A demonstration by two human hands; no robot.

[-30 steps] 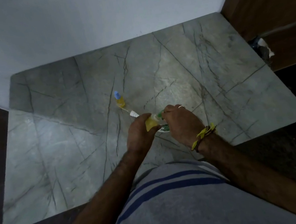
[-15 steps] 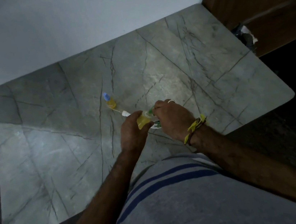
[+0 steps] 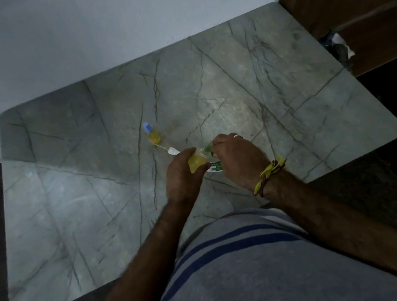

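The small bottle is clear plastic and filled with yellow liquid, which shows bright between the fingers. It is held above the near middle of the grey veined desk, tilted with its neck toward the right. The left hand wraps round its body, thumb and fingers curled over it. The right hand pinches the green cap at the neck with its fingertips. Whether the cap is seated or loose cannot be told.

Just under the hands shows a white piece with green print, mostly hidden. A small white part peeks out beside the left hand's knuckles. Farther back on the desk stands a second yellow bottle with a blue cap, upright and apart from the hands. The right wrist wears a yellow thread band.
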